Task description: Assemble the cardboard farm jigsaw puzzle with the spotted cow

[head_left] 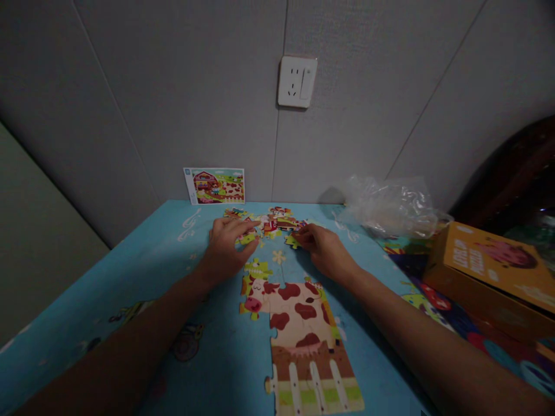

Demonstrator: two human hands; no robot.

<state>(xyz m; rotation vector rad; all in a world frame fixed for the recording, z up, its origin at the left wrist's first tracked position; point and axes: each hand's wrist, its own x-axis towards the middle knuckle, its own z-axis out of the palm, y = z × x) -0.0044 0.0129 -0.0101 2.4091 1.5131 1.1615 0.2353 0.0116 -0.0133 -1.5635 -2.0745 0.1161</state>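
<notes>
Cow puzzle section (pixel 295 329) joined | loose pieces (pixel 273 222) beyond it | left hand (pixel 225 248) fingers open on them | right hand (pixel 325 251) fingers pinching 1 piece (pixel 293 241)

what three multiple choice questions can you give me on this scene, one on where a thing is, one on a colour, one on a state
1. Where is the wall socket?
A on the yellow box
B on the grey wall above the blue table
C on the floor

2. What colour are the patches on the jigsaw cow?
A reddish brown
B green
C blue

3. What state is the clear plastic bag in?
A folded flat
B taped to the wall
C crumpled

1 B: the socket plate sits on the wall, above the table's far edge.
2 A: reddish brown blotches mark the cream body.
3 C: the bag lies bunched in folds at the table's back right.
</notes>
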